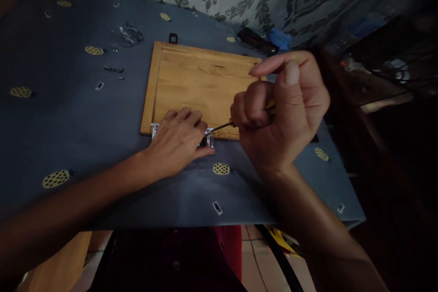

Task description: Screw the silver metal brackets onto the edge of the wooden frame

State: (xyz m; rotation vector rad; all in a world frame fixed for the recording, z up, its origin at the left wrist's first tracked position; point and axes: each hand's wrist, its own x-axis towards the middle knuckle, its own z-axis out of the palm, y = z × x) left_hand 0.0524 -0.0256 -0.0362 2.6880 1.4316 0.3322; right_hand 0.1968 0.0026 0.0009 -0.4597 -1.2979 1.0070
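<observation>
A framed wooden panel (198, 86) lies on the blue patterned table cover. My left hand (178, 139) rests over its near edge, fingers bent on the wood and thumb along a metal fitting (209, 139). Part of the metal shows on both sides of that hand. My right hand (280, 105) is closed round the handle of a screwdriver (221, 127), above the panel's right side. The screwdriver's thin shaft slants down to the left, its tip at the metal fitting beside my left fingers.
Several small screws (114, 69) and a tangled clear bundle (130, 35) lie left of the panel. Behind it are a black ring-shaped piece (173, 38), a dark case (257, 41) and a blue cloth (279, 39), near the patterned wall covering.
</observation>
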